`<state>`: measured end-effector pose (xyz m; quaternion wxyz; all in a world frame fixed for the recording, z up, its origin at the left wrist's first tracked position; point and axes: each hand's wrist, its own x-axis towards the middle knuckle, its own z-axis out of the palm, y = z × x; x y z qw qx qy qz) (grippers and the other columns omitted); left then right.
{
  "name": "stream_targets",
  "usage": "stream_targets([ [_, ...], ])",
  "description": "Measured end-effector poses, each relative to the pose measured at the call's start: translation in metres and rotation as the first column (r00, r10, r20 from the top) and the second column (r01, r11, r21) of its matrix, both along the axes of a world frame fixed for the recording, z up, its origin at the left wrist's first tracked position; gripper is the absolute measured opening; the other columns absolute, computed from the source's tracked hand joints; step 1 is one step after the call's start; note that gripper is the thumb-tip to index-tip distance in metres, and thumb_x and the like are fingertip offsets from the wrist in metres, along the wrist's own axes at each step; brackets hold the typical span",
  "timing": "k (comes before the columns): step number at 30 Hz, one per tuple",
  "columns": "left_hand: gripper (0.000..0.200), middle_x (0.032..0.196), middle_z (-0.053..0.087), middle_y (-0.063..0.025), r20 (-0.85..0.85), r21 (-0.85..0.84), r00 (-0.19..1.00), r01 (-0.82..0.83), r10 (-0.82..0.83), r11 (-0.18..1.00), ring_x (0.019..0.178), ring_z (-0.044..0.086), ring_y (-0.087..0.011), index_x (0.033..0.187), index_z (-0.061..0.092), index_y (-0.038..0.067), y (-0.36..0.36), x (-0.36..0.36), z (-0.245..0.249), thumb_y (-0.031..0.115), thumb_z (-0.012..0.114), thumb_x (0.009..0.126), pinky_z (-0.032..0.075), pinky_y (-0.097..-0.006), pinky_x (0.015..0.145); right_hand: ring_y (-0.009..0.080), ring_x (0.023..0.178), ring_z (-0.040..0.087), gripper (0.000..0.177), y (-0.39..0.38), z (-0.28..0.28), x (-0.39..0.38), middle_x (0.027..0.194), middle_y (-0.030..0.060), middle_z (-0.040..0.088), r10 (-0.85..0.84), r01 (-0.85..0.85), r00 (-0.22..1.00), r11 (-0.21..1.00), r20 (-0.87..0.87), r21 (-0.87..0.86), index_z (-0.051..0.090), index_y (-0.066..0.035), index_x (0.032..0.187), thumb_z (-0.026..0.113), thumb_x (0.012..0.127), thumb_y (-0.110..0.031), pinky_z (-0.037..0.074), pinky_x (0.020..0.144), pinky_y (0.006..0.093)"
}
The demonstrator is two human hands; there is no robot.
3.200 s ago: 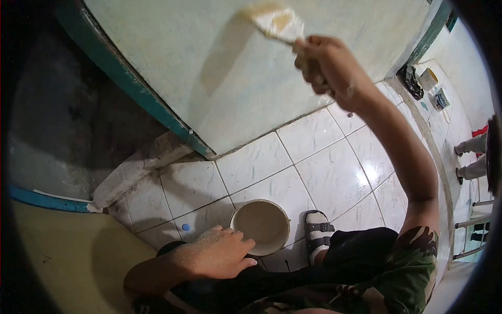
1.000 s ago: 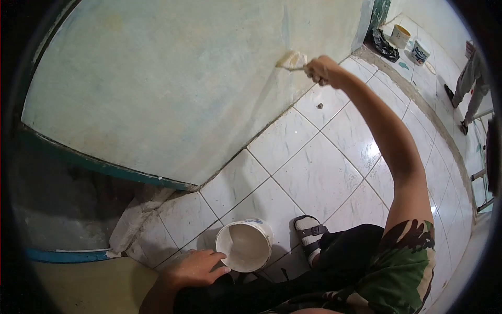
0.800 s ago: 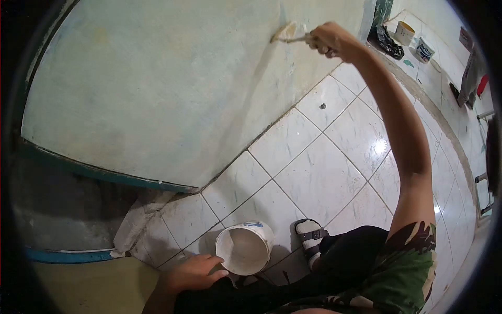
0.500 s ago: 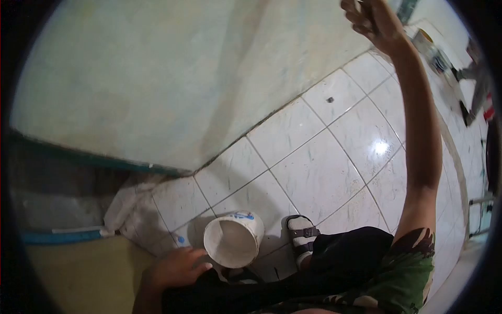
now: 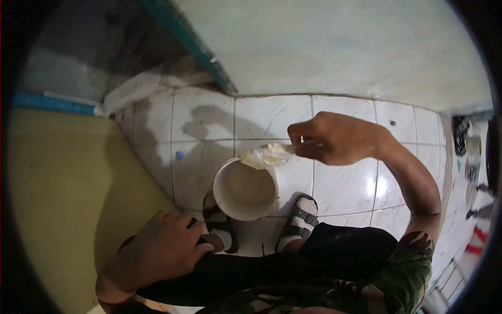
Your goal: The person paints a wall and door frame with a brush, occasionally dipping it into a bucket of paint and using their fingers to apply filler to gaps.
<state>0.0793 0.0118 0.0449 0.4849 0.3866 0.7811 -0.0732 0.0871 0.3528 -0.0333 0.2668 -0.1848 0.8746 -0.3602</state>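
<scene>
Reloading, probably: cream-coated flat paintbrush (image 5: 266, 155) is gripped by right hand (image 5: 340, 138), round white plastic bucket (image 5: 244, 189) just below it; left hand (image 5: 162, 246) is laid slack, nothing held. A dip's needed next.

White tiled floor (image 5: 345, 183) with grey joints, pale wall (image 5: 334, 47) above it, teal strip (image 5: 193, 47) at the wall's edge, yellow surface (image 5: 57, 178) on the left, small blue spot (image 5: 179, 155) on a tile, dark bag (image 5: 460, 128) far right.

Room interior under redecoration, as indicated by glossy white floor tiles (image 5: 345, 183), a pale wall (image 5: 340, 47) edged in teal, and a paint-coated bucket (image 5: 243, 193).
</scene>
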Motion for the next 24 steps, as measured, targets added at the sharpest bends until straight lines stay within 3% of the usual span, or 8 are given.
stream_targets([
  [4,0.041,0.102,0.064,-0.0214,0.062,0.022,0.997,0.054,-0.055,0.998,0.099,0.064,-0.0375,0.12,0.06,0.002,-0.018,0.02,-0.007,0.038,0.058,0.1,0.049,-0.0485,0.09,0.0322,0.074,0.07,0.015,-0.057,-0.016,-0.016,0.074,0.017,0.067,0.28,-0.296,0.954,0.939,0.11,0.175,0.062,0.002,0.102,0.056,0.097,-0.01,0.055,0.065,0.0446],
  [5,0.041,0.102,0.064,-0.0214,0.053,0.04,0.998,0.029,-0.031,0.999,0.099,0.064,-0.0375,0.12,0.06,0.002,-0.028,0.031,-0.011,0.038,0.058,0.1,0.049,-0.0485,0.09,0.0315,0.075,0.071,0.021,-0.074,-0.026,-0.006,0.076,0.0175,0.069,0.381,-0.37,0.924,0.903,-0.009,0.218,0.063,0.002,0.112,0.056,0.096,-0.009,0.058,0.064,0.0415],
  [6,0.042,0.101,0.064,-0.0216,0.053,0.021,0.998,0.033,-0.034,0.999,0.098,0.064,-0.0368,0.121,0.06,0.002,-0.023,0.027,-0.006,0.038,0.057,0.1,0.049,-0.048,0.09,0.0313,0.078,0.072,0.028,-0.081,-0.04,-0.009,0.078,0.0181,0.07,0.421,-0.413,0.907,0.874,0.026,0.256,0.062,0.003,0.12,0.058,0.095,-0.009,0.059,0.065,0.0406],
  [9,0.042,0.099,0.063,-0.0211,0.047,0.026,0.998,0.041,-0.042,0.999,0.096,0.064,-0.0354,0.122,0.059,0.003,-0.021,0.024,-0.003,0.039,0.056,0.101,0.049,-0.0475,0.089,0.0355,0.076,0.07,0.024,-0.108,-0.06,0.0,0.078,0.0195,0.066,0.452,-0.457,0.888,0.842,0.087,0.287,0.062,0.0,0.111,0.062,0.089,-0.006,0.056,0.066,0.0447],
  [12,0.041,0.099,0.063,-0.0202,0.022,0.071,0.998,0.049,-0.051,0.996,0.095,0.064,-0.0343,0.123,0.058,0.002,-0.034,0.032,-0.014,0.038,0.055,0.102,0.049,-0.0473,0.088,0.0347,0.085,0.072,0.029,-0.139,-0.095,0.022,0.093,0.0226,0.068,0.532,-0.51,0.846,0.783,0.041,0.355,0.063,-0.001,0.114,0.066,0.086,-0.007,0.058,0.071,0.0429],
  [14,0.04,0.099,0.064,-0.0199,0.041,0.05,0.998,0.042,-0.044,0.998,0.094,0.064,-0.0339,0.123,0.058,0.002,-0.029,0.023,-0.013,0.036,0.056,0.102,0.049,-0.0471,0.087,0.0298,0.091,0.074,0.029,-0.149,-0.116,0.029,0.094,0.016,0.074,0.638,-0.531,0.767,0.69,-0.066,0.492,0.07,-0.003,0.113,0.073,0.085,-0.013,0.061,0.076,0.0387],
  [19,0.038,0.099,0.065,-0.0214,0.031,0.085,0.999,0.035,-0.038,0.996,0.094,0.064,-0.0324,0.121,0.058,0.0,-0.041,0.034,-0.02,0.032,0.058,0.101,0.051,-0.0455,0.085,0.0317,0.089,0.07,0.03,-0.171,-0.155,0.045,0.1,0.0219,0.068,0.742,-0.609,0.67,0.58,-0.042,0.54,0.067,-0.002,0.11,0.07,0.081,-0.012,0.059,0.071,0.0384],
  [24,0.041,0.1,0.065,-0.0221,-0.021,0.112,0.999,0.03,-0.028,0.993,0.095,0.065,-0.0328,0.118,0.057,-0.006,-0.046,0.038,-0.013,0.032,0.058,0.101,0.051,-0.0461,0.087,0.0316,0.09,0.069,0.028,-0.188,-0.175,0.042,0.102,0.0213,0.068,0.711,-0.577,0.701,0.616,-0.063,0.537,0.072,0.0,0.106,0.07,0.08,-0.012,0.061,0.068,0.0358],
])
